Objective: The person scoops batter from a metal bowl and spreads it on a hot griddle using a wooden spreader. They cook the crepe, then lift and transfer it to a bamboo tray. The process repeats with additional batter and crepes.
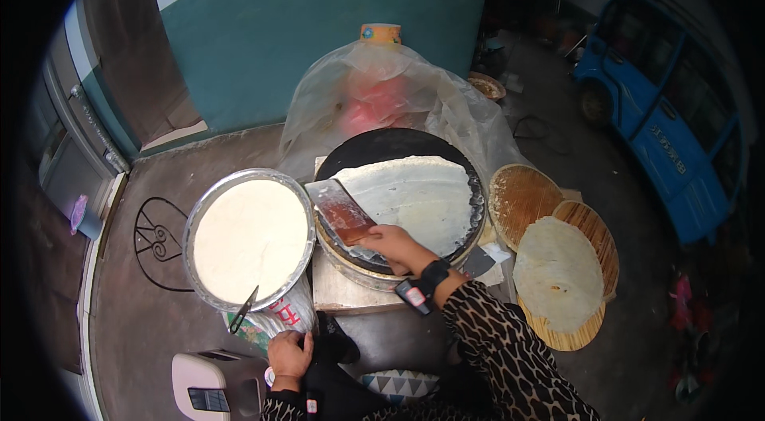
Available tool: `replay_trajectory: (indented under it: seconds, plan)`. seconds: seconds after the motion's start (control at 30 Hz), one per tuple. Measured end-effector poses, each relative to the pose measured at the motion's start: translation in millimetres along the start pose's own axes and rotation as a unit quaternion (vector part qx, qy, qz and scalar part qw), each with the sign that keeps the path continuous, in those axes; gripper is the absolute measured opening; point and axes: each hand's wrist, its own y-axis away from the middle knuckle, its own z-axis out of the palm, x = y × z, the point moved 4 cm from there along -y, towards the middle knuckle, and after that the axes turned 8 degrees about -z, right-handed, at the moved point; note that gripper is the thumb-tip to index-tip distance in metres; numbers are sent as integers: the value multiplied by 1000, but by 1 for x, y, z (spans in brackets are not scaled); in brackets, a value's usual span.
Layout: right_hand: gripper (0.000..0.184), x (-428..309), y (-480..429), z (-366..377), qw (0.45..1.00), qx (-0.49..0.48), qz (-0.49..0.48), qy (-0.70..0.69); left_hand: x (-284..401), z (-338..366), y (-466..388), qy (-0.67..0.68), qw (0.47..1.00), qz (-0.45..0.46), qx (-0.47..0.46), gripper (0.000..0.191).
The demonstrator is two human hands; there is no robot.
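Observation:
My right hand grips a reddish-brown flat spreader, its far end smeared with pale batter. The spreader slants over the left side of a round black griddle. A thin whitish sheet of batter covers much of the griddle; dark metal shows at the back and around the rim. To the left stands a large metal basin of creamy batter, with a dark-handled utensil leaning on its near rim. Below the basin, my left hand rests near my leg, thumb apart, with nothing visible in it.
Round slatted boards lie at the right, one bearing a thin pancake. Clear plastic sheeting drapes something red behind the griddle. A lidded bin stands at lower left. A blue vehicle is parked at far right.

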Motion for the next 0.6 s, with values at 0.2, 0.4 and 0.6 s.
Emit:
replay_trajectory:
  seconds: [0.2,0.4,0.6]
  plan:
    - [22,-7,-9,-12,851,2,-65,520,2,-3,0,6,1000,-2,-2,33]
    - [35,42,25,-146,866,155,179,440,2,-1,0,6,1000,-5,-5,33]
    - [39,51,55,-177,950,229,213,-17,4,0,-3,-2,1000,-6,-6,36]
